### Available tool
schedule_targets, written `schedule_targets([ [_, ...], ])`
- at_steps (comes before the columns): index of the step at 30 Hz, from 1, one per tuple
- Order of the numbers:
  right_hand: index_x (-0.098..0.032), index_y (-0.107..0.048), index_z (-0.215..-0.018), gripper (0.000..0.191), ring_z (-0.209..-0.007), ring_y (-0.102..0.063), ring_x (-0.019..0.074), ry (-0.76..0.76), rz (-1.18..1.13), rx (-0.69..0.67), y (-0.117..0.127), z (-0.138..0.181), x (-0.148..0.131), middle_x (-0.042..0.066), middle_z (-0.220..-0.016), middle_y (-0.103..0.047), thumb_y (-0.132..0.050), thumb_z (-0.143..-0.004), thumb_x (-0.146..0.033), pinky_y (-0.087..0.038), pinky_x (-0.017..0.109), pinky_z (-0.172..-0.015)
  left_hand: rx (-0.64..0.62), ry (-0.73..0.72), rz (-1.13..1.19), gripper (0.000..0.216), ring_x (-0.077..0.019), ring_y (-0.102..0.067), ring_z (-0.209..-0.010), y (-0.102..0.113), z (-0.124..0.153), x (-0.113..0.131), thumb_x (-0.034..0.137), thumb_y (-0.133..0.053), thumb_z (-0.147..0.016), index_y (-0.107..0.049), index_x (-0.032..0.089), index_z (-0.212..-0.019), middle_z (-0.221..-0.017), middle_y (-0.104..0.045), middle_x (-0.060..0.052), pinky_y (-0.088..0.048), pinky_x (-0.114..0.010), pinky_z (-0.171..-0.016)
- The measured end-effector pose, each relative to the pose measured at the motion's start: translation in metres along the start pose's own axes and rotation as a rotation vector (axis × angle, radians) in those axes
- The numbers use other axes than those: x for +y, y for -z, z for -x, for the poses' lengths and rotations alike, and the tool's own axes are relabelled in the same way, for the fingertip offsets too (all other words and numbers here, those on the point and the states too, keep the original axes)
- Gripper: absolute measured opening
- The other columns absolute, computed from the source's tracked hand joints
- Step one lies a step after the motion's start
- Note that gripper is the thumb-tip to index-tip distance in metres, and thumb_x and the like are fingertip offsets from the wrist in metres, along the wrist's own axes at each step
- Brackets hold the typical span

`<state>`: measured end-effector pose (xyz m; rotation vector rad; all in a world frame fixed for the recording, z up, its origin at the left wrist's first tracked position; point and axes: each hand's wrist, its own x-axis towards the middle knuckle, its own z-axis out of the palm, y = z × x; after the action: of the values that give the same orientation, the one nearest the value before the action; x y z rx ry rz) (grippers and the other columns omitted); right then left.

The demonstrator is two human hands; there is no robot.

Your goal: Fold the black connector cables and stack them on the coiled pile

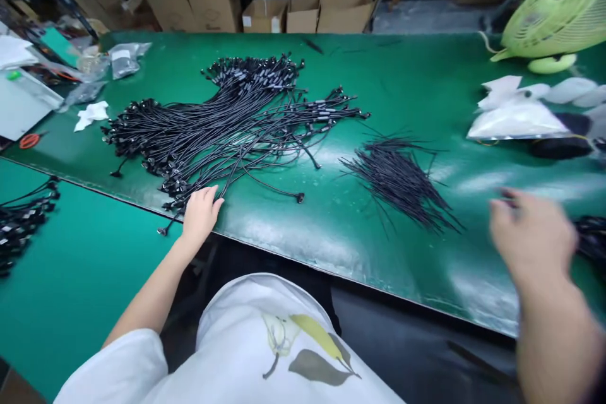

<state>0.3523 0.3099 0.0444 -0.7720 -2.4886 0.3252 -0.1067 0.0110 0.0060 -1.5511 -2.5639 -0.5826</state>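
A large pile of black cables (208, 126) with small connectors at their ends lies across the green table. At its near edge, by the table's front rim, my left hand (201, 211) is closed over cables, the fingers curled down; a connector end (163, 230) sticks out beside the wrist. My right hand (534, 233) is held over the right part of the table, smeared by motion. Its fingers are bent, and whether anything is in them cannot be made out. Between the hands lies a loose bundle of thin black strips (402, 180), possibly cable ties.
A green fan (553, 12) and white plastic bags (518, 117) stand at the right. More black cables (591, 237) lie beyond my right hand, others (23, 227) on the lower left surface. Orange-handled scissors (31, 140) lie left; cardboard boxes (303, 14) line the back.
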Motion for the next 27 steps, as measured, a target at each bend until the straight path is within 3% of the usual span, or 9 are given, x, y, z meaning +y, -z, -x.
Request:
schedule_targets([
  [2, -0.045, -0.061, -0.113, 0.033, -0.089, -0.064, 0.0313, -0.12, 0.058, 0.077, -0.038, -0.02, -0.029, 0.008, -0.094, -0.068, -0.033, -0.096, -0.046, -0.05, 0.049, -0.072, -0.084, -0.051, 0.062, 0.047, -0.0281, -0.06, -0.096, -0.008, -0.014, 0.022, 0.038, -0.048, -0.092, -0.052, 0.015, -0.133, -0.101, -0.067, -0.014, -0.045, -0.042, -0.09],
  [6, -0.025, -0.067, -0.106, 0.026, -0.098, -0.065, 0.0239, 0.053, -0.043, -0.191, -0.104, -0.076, -0.111, 0.006, -0.106, -0.069, -0.044, -0.094, -0.029, -0.053, 0.04, -0.086, -0.363, -0.159, 0.293, 0.036, -0.023, -0.061, -0.088, -0.026, -0.046, 0.075, 0.038, -0.044, -0.094, -0.059, 0.021, -0.122, -0.092, -0.067, -0.007, -0.046, -0.033, -0.08],
  [10, -0.016, -0.05, -0.134, 0.041, -0.113, -0.058, 0.0225, 0.224, -0.017, -0.201, -0.132, -0.115, -0.183, 0.014, -0.13, -0.056, -0.044, -0.094, -0.02, -0.051, 0.037, -0.09, -0.329, -0.058, 0.513, 0.021, -0.0191, -0.06, -0.08, -0.002, -0.041, 0.089, 0.038, -0.053, -0.089, -0.063, 0.02, -0.088, -0.084, -0.064, -0.004, -0.046, -0.031, -0.079],
  [13, -0.016, -0.04, -0.143, 0.052, -0.124, -0.049, 0.0241, 0.346, 0.042, -0.162, -0.148, -0.143, -0.222, 0.018, -0.143, -0.043, -0.051, -0.092, -0.022, -0.045, 0.038, -0.096, -0.384, 0.054, 0.853, 0.017, -0.0164, -0.061, -0.079, 0.051, -0.008, 0.073, 0.036, -0.058, -0.086, -0.06, 0.02, -0.092, -0.086, -0.063, -0.003, -0.048, -0.029, -0.078],
  [15, -0.017, -0.051, -0.133, 0.04, -0.119, -0.051, 0.0228, 0.364, 0.094, -0.264, -0.162, -0.171, -0.236, 0.015, -0.136, -0.051, -0.051, -0.094, -0.025, -0.043, 0.036, -0.095, -0.451, 0.153, 1.006, 0.028, -0.0149, -0.062, -0.073, 0.091, 0.017, 0.052, 0.035, -0.055, -0.089, -0.056, 0.02, -0.113, -0.09, -0.064, -0.004, -0.051, -0.03, -0.074],
  [17, -0.017, -0.063, -0.115, 0.027, -0.108, -0.057, 0.0204, 0.287, 0.145, -0.39, -0.175, -0.207, -0.238, 0.012, -0.118, -0.063, -0.047, -0.096, -0.026, -0.042, 0.032, -0.089, -0.399, 0.256, 0.991, 0.044, -0.0127, -0.059, -0.061, 0.124, 0.039, 0.024, 0.037, -0.051, -0.091, -0.045, 0.023, -0.132, -0.09, -0.066, -0.003, -0.05, -0.027, -0.062],
  [19, -0.013, -0.066, -0.104, 0.028, -0.098, -0.061, 0.0198, 0.165, 0.183, -0.43, -0.179, -0.246, -0.229, 0.013, -0.106, -0.068, -0.043, -0.097, -0.027, -0.041, 0.03, -0.083, -0.329, 0.359, 0.828, 0.044, -0.0126, -0.055, -0.055, 0.145, 0.055, -0.009, 0.04, -0.052, -0.09, -0.048, 0.024, -0.13, -0.087, -0.067, -0.002, -0.047, -0.025, -0.054],
  [23, -0.005, -0.065, -0.104, 0.044, -0.095, -0.061, 0.0222, 0.011, 0.21, -0.265, -0.157, -0.313, -0.217, 0.018, -0.104, -0.068, -0.033, -0.101, -0.036, -0.041, 0.03, -0.079, -0.158, 0.432, 0.473, 0.025, -0.0195, -0.062, -0.074, 0.145, 0.063, -0.062, 0.043, -0.058, -0.085, -0.065, 0.022, -0.096, -0.081, -0.069, -0.004, -0.05, -0.026, -0.064],
  [27, -0.007, -0.065, -0.103, 0.047, -0.096, -0.06, 0.0171, 0.115, 0.101, 0.054, -0.116, -0.344, -0.238, 0.011, -0.103, -0.068, -0.028, -0.103, -0.037, -0.039, 0.028, -0.084, 0.064, 0.449, 0.815, 0.019, -0.0146, -0.056, -0.072, 0.124, 0.045, -0.076, 0.038, -0.062, -0.083, -0.063, 0.019, -0.085, -0.074, -0.06, -0.002, -0.048, -0.02, -0.061],
])
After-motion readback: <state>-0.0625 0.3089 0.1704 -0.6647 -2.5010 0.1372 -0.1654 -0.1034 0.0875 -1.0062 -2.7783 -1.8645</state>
